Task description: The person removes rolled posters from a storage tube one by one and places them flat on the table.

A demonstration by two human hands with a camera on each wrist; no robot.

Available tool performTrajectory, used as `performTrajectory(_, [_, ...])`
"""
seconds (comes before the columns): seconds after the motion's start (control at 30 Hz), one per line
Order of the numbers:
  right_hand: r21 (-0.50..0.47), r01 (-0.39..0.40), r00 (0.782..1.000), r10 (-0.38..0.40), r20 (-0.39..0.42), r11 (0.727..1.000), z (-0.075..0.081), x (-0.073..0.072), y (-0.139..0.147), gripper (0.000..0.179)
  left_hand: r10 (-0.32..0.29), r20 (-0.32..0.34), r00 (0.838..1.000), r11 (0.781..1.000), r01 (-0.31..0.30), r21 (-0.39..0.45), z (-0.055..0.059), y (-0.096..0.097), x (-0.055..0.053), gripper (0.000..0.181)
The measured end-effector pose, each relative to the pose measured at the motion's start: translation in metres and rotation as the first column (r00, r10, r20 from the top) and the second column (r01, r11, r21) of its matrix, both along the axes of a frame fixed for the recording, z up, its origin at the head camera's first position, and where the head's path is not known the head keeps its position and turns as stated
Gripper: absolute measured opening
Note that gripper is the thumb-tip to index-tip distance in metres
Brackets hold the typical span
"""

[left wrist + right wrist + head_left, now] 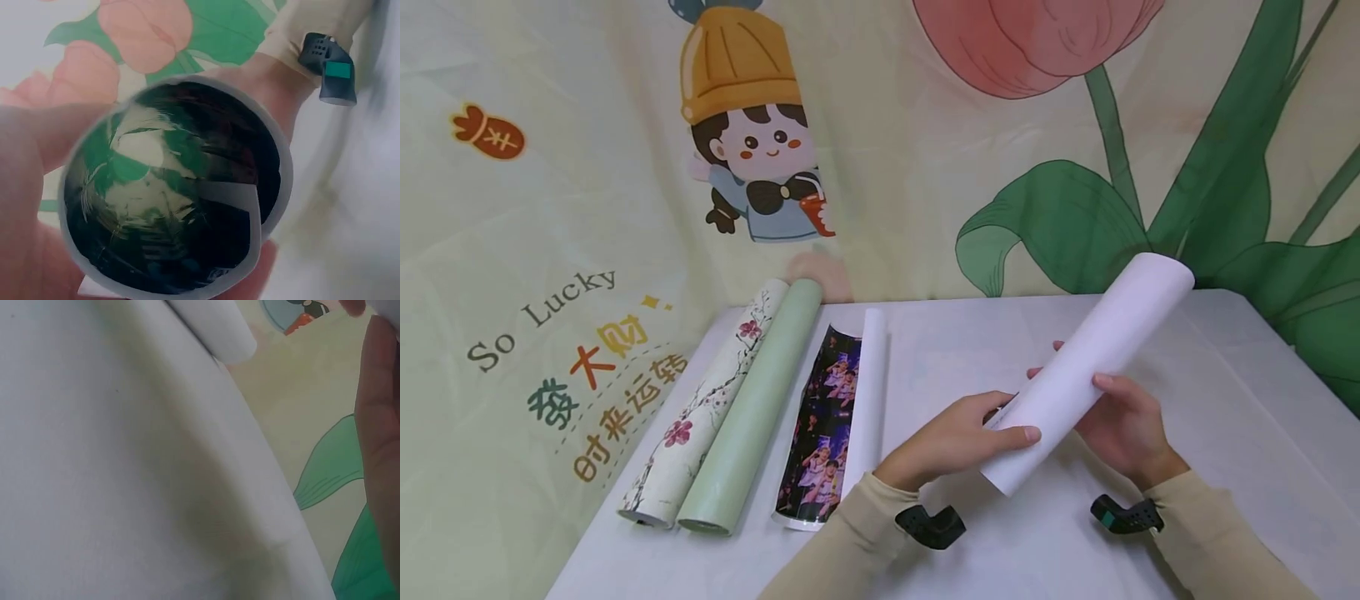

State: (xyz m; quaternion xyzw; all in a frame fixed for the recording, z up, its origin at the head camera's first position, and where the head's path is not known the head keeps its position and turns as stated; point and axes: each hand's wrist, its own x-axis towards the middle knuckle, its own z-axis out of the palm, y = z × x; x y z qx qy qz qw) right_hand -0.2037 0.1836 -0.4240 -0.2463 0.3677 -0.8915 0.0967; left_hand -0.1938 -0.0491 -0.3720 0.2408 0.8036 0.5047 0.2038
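Note:
A rolled poster [1097,350], white outside, is held up at a tilt above the table, its far end raised to the right. My left hand [955,437] grips its near end, thumb on top. Farther up, my right hand [1131,429] holds it from the right, thumb in front and fingertips showing beyond the roll. The left wrist view looks into the open end of the roll [156,250], whose inner side is dark and glossy, with a loose inner edge. In the right wrist view, only part of the right hand [378,425] shows at the right edge.
On the left of the white table [955,350] lie a flower-patterned roll [707,408], a pale green roll [752,408] and a partly unrolled dark photo poster [827,433]. A printed backdrop [887,150] hangs behind the table.

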Motion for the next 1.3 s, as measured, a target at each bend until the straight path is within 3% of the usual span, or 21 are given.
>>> performTrajectory(0.2, [0.112, 0.065, 0.996, -0.071, 0.053, 0.992, -0.001, 0.003, -0.001, 0.045, 0.103, -0.090, 0.991, 0.995, -0.102, 0.011, -0.008, 0.004, 0.003, 0.041])
performTrajectory(0.4, [0.259, 0.167, 0.979, -0.191, 0.071, 0.951, 0.001, 0.000, -0.007, 0.043, 0.199, -0.247, 0.948, 0.976, -0.215, -0.040, -0.016, 0.006, 0.004, 0.057])
performTrajectory(0.5, [0.292, 0.282, 0.949, -0.310, 0.053, 0.914, 0.003, 0.001, -0.012, 0.042, 0.214, -0.347, 0.913, 0.965, -0.253, -0.071, -0.018, 0.007, 0.003, 0.063])
performTrajectory(0.67, [0.303, 0.467, 0.871, -0.492, 0.007, 0.831, 0.008, 0.005, -0.022, 0.040, 0.176, -0.504, 0.846, 0.956, -0.269, -0.118, -0.021, 0.009, 0.004, 0.061])
performTrajectory(0.73, [0.314, 0.508, 0.844, -0.536, 0.006, 0.802, 0.009, 0.007, -0.024, 0.042, 0.150, -0.535, 0.831, 0.955, -0.262, -0.139, -0.021, 0.010, 0.004, 0.061])
performTrajectory(0.8, [0.349, 0.528, 0.822, -0.569, 0.016, 0.774, 0.009, 0.007, -0.025, 0.045, 0.132, -0.520, 0.844, 0.955, -0.248, -0.161, -0.021, 0.012, 0.004, 0.063])
performTrajectory(0.9, [0.384, 0.532, 0.802, -0.594, 0.057, 0.755, 0.008, 0.008, -0.024, 0.048, 0.140, -0.388, 0.911, 0.962, -0.217, -0.163, -0.022, 0.012, 0.004, 0.064])
performTrajectory(1.0, [0.401, 0.512, 0.817, -0.575, 0.047, 0.760, 0.008, 0.008, -0.023, 0.050, 0.175, -0.213, 0.961, 0.974, -0.201, -0.107, -0.023, 0.011, 0.003, 0.054])
performTrajectory(1.1, [0.415, 0.476, 0.850, -0.527, 0.008, 0.775, 0.008, 0.008, -0.023, 0.050, 0.195, -0.101, 0.976, 0.979, -0.199, -0.033, -0.024, 0.010, 0.000, 0.043])
performTrajectory(1.3, [0.458, 0.383, 0.906, -0.422, -0.018, 0.802, 0.010, 0.009, -0.025, 0.049, 0.206, -0.030, 0.978, 0.978, -0.205, 0.035, -0.025, 0.004, -0.004, 0.033])
